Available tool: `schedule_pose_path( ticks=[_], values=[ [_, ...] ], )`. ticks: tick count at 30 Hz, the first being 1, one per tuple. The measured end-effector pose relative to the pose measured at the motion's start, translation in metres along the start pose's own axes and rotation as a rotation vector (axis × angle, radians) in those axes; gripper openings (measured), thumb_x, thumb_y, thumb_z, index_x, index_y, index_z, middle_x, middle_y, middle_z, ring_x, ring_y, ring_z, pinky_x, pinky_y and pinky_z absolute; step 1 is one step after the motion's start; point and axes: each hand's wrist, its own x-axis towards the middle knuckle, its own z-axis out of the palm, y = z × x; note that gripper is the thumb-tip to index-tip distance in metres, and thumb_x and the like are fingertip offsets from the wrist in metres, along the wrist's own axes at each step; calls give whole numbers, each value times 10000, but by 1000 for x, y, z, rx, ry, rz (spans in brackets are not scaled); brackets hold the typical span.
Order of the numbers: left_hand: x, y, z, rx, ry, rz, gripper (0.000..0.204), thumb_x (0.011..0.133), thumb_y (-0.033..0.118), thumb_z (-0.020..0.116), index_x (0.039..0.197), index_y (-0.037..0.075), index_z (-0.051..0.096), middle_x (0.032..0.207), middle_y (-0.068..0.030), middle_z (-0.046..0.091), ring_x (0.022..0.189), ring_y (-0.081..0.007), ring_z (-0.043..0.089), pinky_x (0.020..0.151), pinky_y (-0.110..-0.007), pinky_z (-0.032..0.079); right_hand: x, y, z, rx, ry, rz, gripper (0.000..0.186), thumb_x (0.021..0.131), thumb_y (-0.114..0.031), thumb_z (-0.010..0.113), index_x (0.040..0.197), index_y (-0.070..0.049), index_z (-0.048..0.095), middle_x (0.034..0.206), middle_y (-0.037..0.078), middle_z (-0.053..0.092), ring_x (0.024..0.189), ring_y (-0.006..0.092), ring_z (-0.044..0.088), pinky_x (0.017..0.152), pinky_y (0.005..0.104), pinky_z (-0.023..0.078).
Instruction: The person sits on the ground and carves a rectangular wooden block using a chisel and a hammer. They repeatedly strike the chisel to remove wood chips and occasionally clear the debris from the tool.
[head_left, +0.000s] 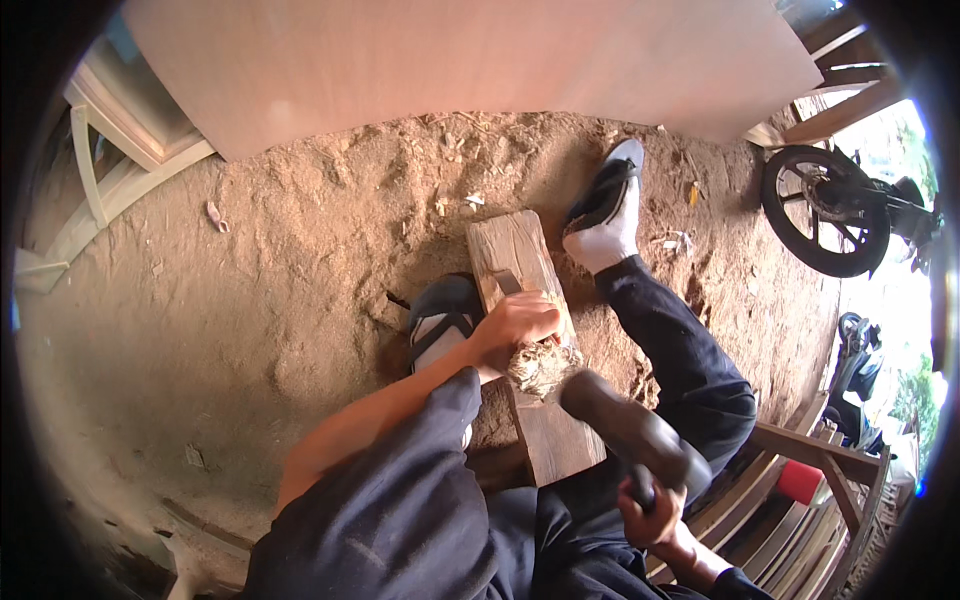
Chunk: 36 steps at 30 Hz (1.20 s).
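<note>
My left hand (515, 325) is wrapped round a chisel (545, 367). Its wooden handle has a frayed, splayed end, and its flat metal blade points away from me, to the far part of a thick wooden beam (560, 440). Whether the cutting edge touches the wood cannot be made out. Lower right, my right hand (655, 515) is closed on the handle of a dark hammer (630, 425) with a long, thick head. One face of that head is just to the right of the chisel's frayed end. The beam lies lengthwise between my legs.
My two feet in dark sandals flank the beam on ground strewn with sawdust and chips. A large wooden panel (470, 60) spans the far side. Curved wooden frame parts (130, 190) stand left. A motorcycle wheel (825, 210) is at right, above a rack of planks (770, 540) with a red cylinder (799, 482).
</note>
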Motion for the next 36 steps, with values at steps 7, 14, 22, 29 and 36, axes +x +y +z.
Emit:
schedule_pose_path(
  ticks=[7,14,22,29,36],
  values=[
    [-9,-4,0,7,-68,55,187,822,142,661,765,66,499,685,-82,539,677,-300,593,642,-414,454,7,10,2,-50,-146,220,163,830,-87,743,924,-10,634,666,133,631,574,320,652,547,417,515],
    [0,-3,2,-83,-3,-57,178,842,196,659,789,71,543,738,-74,610,732,-300,640,683,-392,465,-41,53,30,37,-62,190,165,848,-110,745,898,-15,620,692,117,657,578,282,658,543,420,504],
    [9,-12,-4,-39,59,-9,225,801,165,714,779,61,515,703,-83,557,692,-305,603,666,-407,454,-31,49,25,146,35,-4,173,885,-158,707,924,-15,617,691,95,632,659,302,666,662,358,509],
    [-12,-30,-7,175,-27,178,250,837,248,684,727,100,516,670,-29,502,639,-228,555,629,-377,437,4,15,13,-19,-199,341,204,872,-106,762,1003,-19,632,701,160,658,616,313,690,571,395,528],
    [-28,16,-6,5,-80,131,181,809,157,718,778,94,551,746,-29,584,709,-236,591,670,-368,453,-8,12,6,-27,-52,443,165,856,-136,723,912,-6,638,680,137,672,604,256,698,593,364,537]
  ],
)
